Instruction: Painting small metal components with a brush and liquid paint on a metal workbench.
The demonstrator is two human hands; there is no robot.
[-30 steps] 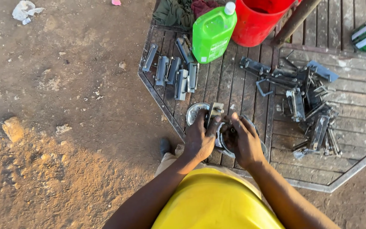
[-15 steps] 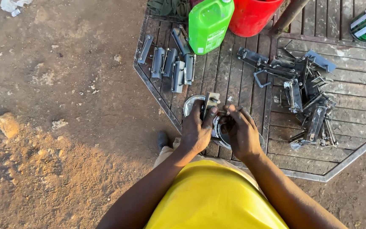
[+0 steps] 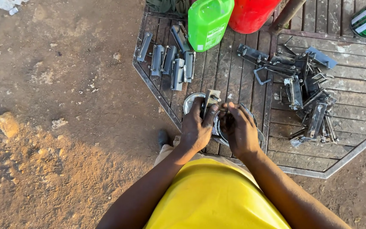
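**Two hands on a small metal piece over a round pan**

The left hand (image 3: 196,129) has its grip closed on a small flat grey metal bracket (image 3: 211,98). The right hand (image 3: 240,129) pinches the same piece from the other side. Both hands sit over a round shiny metal pan (image 3: 190,101) on the dark wooden slat tabletop (image 3: 234,72). A row of grey metal pieces (image 3: 168,63) lies behind. A tangled heap of metal parts (image 3: 303,91) lies to the right. A green plastic jug (image 3: 209,20) and a red bucket (image 3: 253,15) stand at the far edge.
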